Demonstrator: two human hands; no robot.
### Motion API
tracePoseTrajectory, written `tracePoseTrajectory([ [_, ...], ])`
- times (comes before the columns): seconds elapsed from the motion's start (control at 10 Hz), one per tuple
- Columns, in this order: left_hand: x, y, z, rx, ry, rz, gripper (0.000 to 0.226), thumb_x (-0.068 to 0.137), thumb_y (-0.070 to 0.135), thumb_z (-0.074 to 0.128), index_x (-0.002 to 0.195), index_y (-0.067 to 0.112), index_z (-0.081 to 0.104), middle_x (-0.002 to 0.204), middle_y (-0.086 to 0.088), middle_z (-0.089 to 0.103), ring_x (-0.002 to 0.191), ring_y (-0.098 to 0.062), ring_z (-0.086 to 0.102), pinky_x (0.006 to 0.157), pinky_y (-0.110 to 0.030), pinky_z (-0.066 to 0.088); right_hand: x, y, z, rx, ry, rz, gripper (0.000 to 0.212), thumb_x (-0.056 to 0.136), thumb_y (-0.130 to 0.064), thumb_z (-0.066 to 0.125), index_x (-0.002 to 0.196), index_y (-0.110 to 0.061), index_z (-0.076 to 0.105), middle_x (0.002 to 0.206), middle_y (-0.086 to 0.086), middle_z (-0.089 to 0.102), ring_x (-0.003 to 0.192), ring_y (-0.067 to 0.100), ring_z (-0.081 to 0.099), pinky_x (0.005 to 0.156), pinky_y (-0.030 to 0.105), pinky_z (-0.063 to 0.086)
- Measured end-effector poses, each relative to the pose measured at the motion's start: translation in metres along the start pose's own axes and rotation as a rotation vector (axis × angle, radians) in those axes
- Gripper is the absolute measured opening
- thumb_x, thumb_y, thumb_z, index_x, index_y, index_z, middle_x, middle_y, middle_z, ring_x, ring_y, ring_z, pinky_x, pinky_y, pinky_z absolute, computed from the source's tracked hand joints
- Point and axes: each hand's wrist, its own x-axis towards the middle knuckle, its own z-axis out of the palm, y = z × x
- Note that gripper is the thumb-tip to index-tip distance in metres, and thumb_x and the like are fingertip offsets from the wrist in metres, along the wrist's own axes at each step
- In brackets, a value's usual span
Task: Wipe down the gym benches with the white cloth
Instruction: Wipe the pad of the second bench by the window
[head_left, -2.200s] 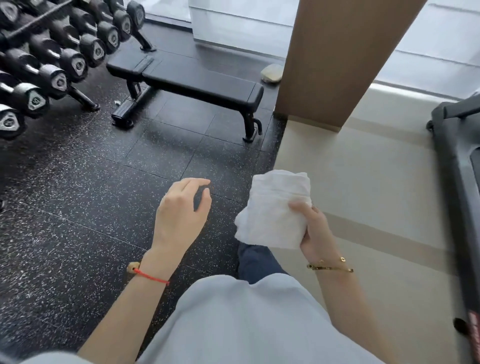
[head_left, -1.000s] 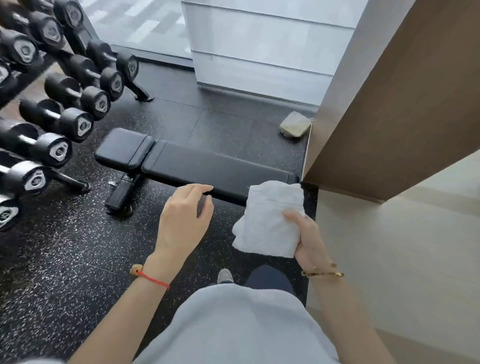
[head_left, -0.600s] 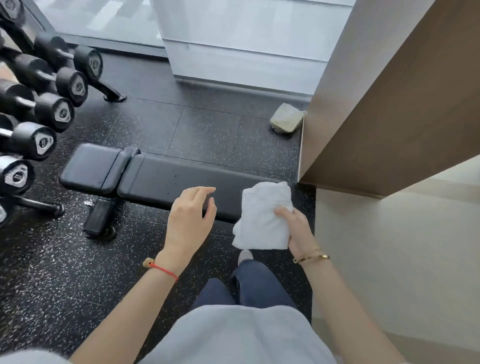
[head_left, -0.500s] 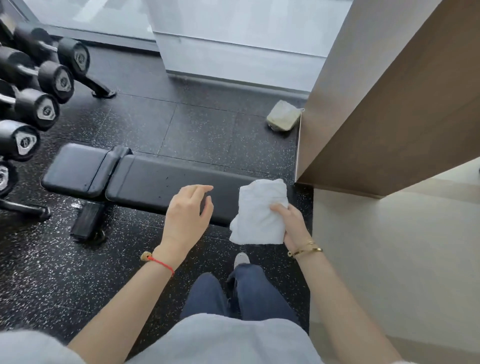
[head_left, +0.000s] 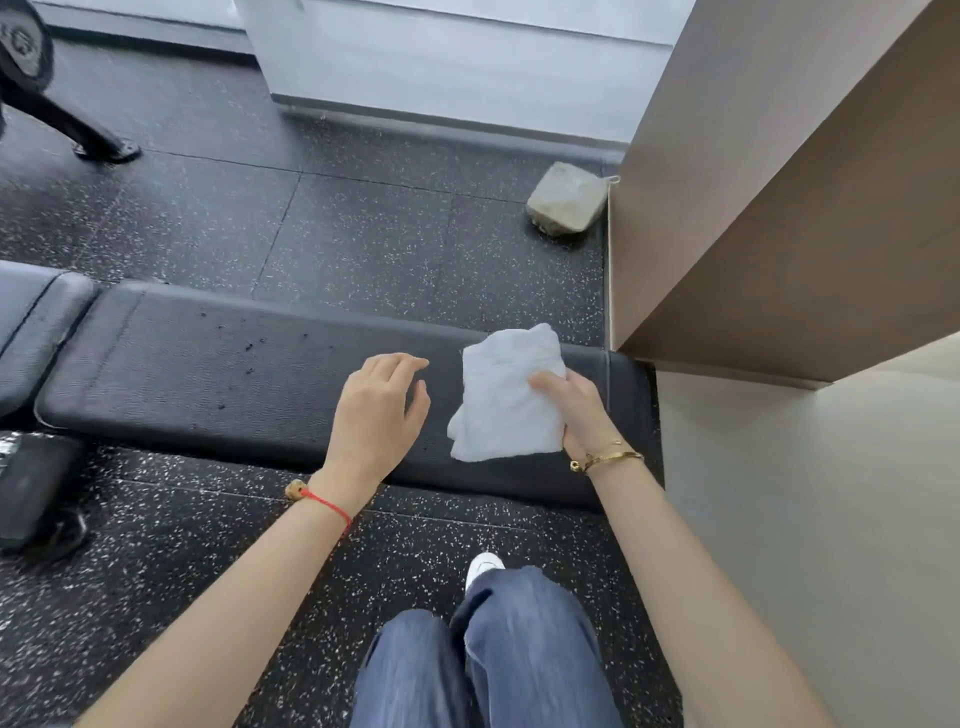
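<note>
Black textured vinyl now fills the middle of the view: the weight bench (head_left: 249, 374), which stood well off across the floor two seconds ago, lies directly below the person, and the dumbbell rack (head_left: 31, 67) that filled the left side has slid almost out of sight. The walk-up looks finished, so wiping can begin, though no stroke appears to have been made yet. The right hand (head_left: 576, 410) grips the white cloth (head_left: 506, 395), thumb curled over its top face, just as it did through the approach; the cloth hangs over the right end of the bench pad, and whether it touches the surface yet cannot be told. The left hand (head_left: 382, 410) hovers beside it with relaxed, slightly bent fingers, holding nothing, the two hands near but apart. The cloth is a soft, folded terry square, rumpled at its lower corner. The pad is long, flat and rounded at the edges, with a grained finish carrying dark specks and crumbs towards its left half, likely the first thing to clear. Speckled rubber floor tiles (head_left: 363, 234) surround it, and a greyish sponge-like block (head_left: 566, 197) sits against the brown panelled column (head_left: 779, 208)
</note>
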Motion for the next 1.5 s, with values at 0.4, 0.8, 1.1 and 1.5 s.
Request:
tracePoseTrajectory([
  [0.4,-0.011,-0.082,0.124,0.026,0.179,0.104,0.036,0.094,0.024,0.057,0.127,0.012,0.061,0.13,-0.004,0.059,0.127,-0.025,0.048,0.1,-0.042,0.043,0.057,0.093,-0.041,-0.996,0.444,-0.749,0.054,0.084,-0.02,0.063,0.135,-0.01,0.048,0.13,0.01,0.053,0.113,0.028,0.049,0.097,0.036,0.039],
  [0.8,-0.023,-0.098,0.144,0.025,0.218,0.111,0.034,0.094,0.023,0.054,0.124,0.012,0.064,0.128,-0.007,0.06,0.125,-0.026,0.05,0.108,-0.041,0.037,0.066,0.141,0.002,-1.526,0.231,-0.635,0.054,0.1,-0.053,0.026,0.151,-0.051,0.008,0.164,-0.012,0.0,0.15,0.029,-0.004,0.118,0.055,-0.006],
  [1.1,-0.023,-0.102,0.146,0.019,0.223,0.114,0.036,0.095,0.027,0.052,0.127,0.014,0.062,0.131,-0.004,0.059,0.126,-0.022,0.049,0.111,-0.038,0.035,0.093,0.122,-0.027,-1.502,0.335,-0.461,0.053,0.099,-0.055,0.022,0.15,-0.053,0.006,0.165,-0.006,-0.003,0.15,0.031,-0.006,0.117,0.057,-0.007],
  [1.5,-0.022,-0.106,0.15,0.032,0.264,0.136,0.035,0.094,0.027,0.054,0.125,0.016,0.064,0.129,-0.002,0.061,0.125,-0.022,0.05,0.108,-0.038,0.037,0.075,0.147,-0.056,-1.529,0.309,-0.576,0.051,0.098,-0.054,0.018,0.147,-0.058,0.005,0.164,-0.007,0.003,0.15,0.027,0.001,0.118,0.051,-0.003],
])
